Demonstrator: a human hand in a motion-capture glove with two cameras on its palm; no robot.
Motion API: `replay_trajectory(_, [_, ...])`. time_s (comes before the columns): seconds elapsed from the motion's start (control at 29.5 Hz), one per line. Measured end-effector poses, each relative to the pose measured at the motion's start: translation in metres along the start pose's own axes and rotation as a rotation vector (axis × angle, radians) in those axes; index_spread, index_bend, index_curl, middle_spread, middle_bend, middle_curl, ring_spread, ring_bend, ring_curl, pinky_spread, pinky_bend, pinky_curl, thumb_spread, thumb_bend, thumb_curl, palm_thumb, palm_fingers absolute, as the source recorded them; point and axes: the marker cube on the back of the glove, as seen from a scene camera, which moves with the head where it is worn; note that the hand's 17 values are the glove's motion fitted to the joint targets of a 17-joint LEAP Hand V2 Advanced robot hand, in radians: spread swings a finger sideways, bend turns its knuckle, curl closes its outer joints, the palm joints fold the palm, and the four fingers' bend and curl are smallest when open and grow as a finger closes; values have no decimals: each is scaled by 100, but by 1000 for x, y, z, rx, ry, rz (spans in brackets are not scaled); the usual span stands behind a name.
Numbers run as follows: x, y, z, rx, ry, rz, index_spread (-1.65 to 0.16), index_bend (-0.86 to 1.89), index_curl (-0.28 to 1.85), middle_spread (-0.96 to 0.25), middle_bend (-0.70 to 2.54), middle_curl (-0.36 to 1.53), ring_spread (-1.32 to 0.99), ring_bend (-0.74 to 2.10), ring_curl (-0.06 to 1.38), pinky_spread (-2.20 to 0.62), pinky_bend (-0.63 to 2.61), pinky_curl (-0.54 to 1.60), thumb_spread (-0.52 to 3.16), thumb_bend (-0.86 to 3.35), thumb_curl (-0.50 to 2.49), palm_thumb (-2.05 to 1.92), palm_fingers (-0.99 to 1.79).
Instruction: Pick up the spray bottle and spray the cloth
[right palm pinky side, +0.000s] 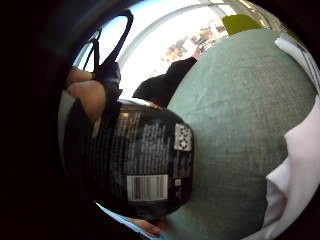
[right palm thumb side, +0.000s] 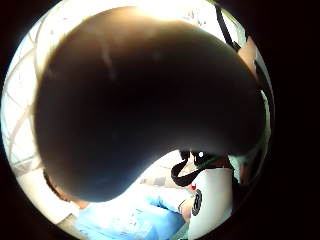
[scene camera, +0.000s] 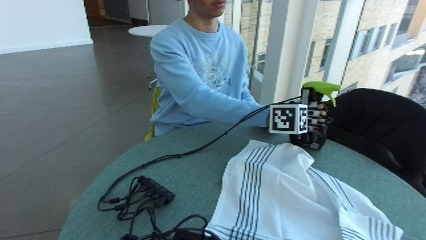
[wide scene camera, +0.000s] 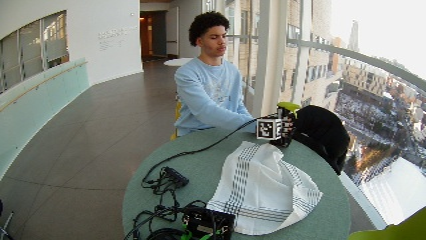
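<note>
A black spray bottle (scene camera: 318, 137) with a lime-green trigger head (scene camera: 321, 89) stands upright at the far side of the round green table (scene camera: 180, 175). My gloved right hand (scene camera: 314, 120) is wrapped round its body, fingers curled about it. In the little finger side palm view the bottle's black label (right palm pinky side: 145, 165) with a barcode sits right against the palm. The thumb side palm view is mostly filled by a dark rounded shape (right palm thumb side: 145, 100) close to the camera. A white cloth (scene camera: 286, 195) with dark stripes lies spread on the table in front of the bottle, one corner reaching near the bottle's base.
A black chair back (scene camera: 383, 125) stands just behind the bottle at the table's far edge. Black cables and a small black box (scene camera: 153, 192) lie on the table's near left. The person's other arm is hidden behind the gloved one.
</note>
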Motion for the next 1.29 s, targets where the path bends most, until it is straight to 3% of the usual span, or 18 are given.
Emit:
replay_trajectory(0.31, [-17, 37, -48, -77, 156, 25, -27, 5, 44, -9, 35, 46, -10, 43, 39, 10, 23, 27, 101, -3, 44, 77, 89])
replay_trajectory(0.68, [-22, 146, -151, -177, 518, 103, -30, 13, 37, -8, 28, 44, -7, 34, 36, 14, 25, 30, 103, -3, 40, 75, 79])
replay_trajectory(0.98, [-12, 247, -211, -129, 772, 194, -30, 15, 36, -8, 24, 43, -3, 25, 33, 17, 23, 31, 106, -3, 36, 70, 74])
replay_trajectory(1.29, [-13, 289, -227, -118, 886, 229, -30, 16, 36, -8, 22, 42, -2, 19, 32, 18, 20, 32, 108, -2, 34, 68, 74])
